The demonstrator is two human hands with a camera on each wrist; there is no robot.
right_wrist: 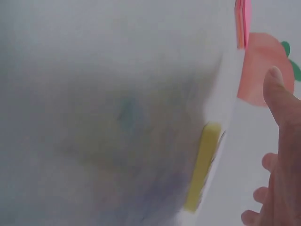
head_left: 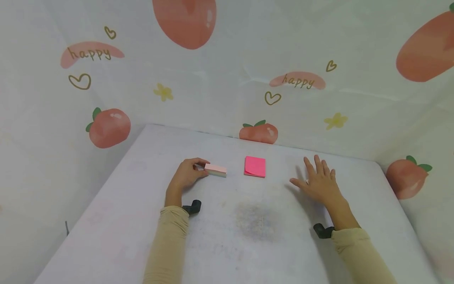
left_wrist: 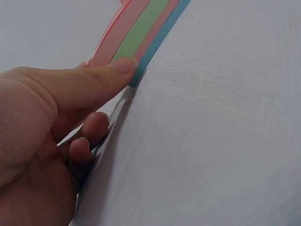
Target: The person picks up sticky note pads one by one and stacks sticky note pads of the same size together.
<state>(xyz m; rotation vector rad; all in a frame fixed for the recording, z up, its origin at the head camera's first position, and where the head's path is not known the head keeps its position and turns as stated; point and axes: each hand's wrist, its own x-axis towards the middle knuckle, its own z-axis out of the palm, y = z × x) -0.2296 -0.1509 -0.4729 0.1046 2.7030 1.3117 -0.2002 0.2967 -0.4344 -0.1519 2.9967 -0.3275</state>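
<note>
My left hand [head_left: 187, 173] pinches the left end of a narrow sticky-note stack [head_left: 215, 170], pale pink on top. In the left wrist view, the thumb lies along the side of this stack [left_wrist: 141, 37], which shows pink, green and blue layers close over the table. A square bright pink sticky-note pad [head_left: 255, 166] lies to its right, one corner of its top sheet curling. Fingers spread, my right hand [head_left: 320, 185] hovers over the table's right side, holding nothing. Near it in the right wrist view lies a flat yellow block [right_wrist: 204, 167], mostly hidden by the hand in the head view.
The white table [head_left: 220, 244] has a grey smudge [head_left: 257, 221] in its middle. A white cloth wall [head_left: 220, 79] printed with peaches and lettering rises behind and beside it. Black camera mounts sit on the left wrist [head_left: 193, 207] and the right wrist [head_left: 323, 231].
</note>
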